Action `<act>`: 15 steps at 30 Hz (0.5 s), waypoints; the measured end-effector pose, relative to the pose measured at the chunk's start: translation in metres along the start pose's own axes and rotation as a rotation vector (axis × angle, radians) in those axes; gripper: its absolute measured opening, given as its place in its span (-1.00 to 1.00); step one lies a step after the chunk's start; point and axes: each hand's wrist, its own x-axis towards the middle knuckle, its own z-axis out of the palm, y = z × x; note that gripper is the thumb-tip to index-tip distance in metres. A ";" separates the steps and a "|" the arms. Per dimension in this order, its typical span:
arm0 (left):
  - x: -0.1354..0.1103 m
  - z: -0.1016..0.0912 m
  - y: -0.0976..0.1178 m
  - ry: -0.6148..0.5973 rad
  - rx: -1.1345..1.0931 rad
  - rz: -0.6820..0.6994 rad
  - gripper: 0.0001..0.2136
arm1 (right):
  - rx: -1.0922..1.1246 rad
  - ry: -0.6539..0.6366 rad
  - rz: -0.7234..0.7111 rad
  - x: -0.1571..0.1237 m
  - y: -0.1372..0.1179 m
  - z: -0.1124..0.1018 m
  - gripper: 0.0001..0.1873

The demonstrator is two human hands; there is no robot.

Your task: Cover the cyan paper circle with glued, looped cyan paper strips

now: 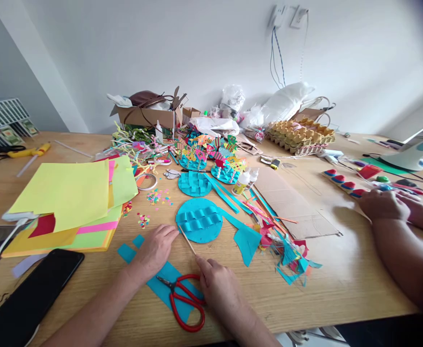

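A round blue paper disc (206, 234) lies on the table, with curled blue strips in wavy rows across it. My left hand (156, 248) has its fingers drawn together at the disc's left rim. Between the fingers of my right hand (220, 286) is a thin wooden stick (188, 242), its tip touching the disc's lower left part. Red-handled scissors (187, 296) lie partly spread beside my right hand, on top of a blue paper strip (164, 299). Just behind sits a second blue disc (194, 184) with woven-looking strips.
Coloured paper sheets (62, 190) and a black phone (41, 294) are at left. Glue bottles (242, 182), cardboard (291, 202) and paper scraps (293, 255) lie right of the discs. Another person's hands (385, 205) rest by a row of red-and-blue pieces (343, 183).
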 end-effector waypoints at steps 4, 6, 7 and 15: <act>-0.001 0.000 0.000 0.004 0.001 0.004 -0.54 | 0.140 0.044 -0.007 0.000 0.002 -0.003 -0.56; -0.001 0.001 -0.001 0.006 0.008 0.009 -0.55 | 0.254 0.101 -0.036 -0.001 0.004 -0.006 -0.57; -0.001 0.002 -0.001 0.009 0.012 0.012 -0.55 | 0.302 0.129 -0.050 0.000 0.004 -0.007 -0.58; -0.001 0.004 -0.004 0.056 0.033 0.025 -0.55 | 0.492 0.245 -0.122 -0.001 0.002 -0.013 -0.60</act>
